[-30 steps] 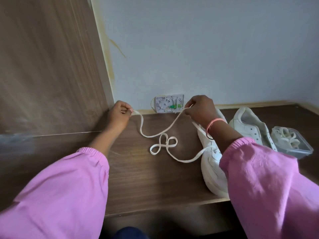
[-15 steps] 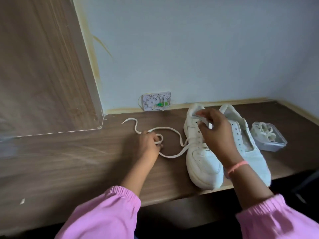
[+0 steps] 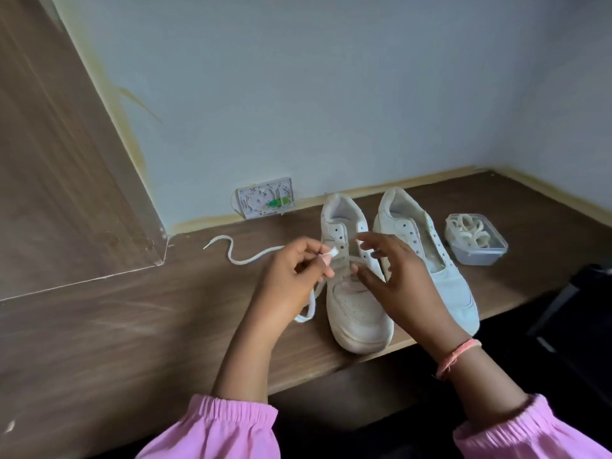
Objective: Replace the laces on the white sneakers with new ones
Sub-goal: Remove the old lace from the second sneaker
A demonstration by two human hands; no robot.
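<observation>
Left hand pinches white shoelace tip beside left sneaker eyelets; right hand fingers spread, holding nothing; risk: loose tail snags, skipped eyelet.

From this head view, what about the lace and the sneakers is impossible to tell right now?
- Lace: its middle run is hidden behind the left hand.
- Left sneaker: the right hand covers some eyelets, so the threading there is unclear.
- Container: its contents are too small to count.
- Right sneaker: its inner edge is hidden by the right hand.
</observation>
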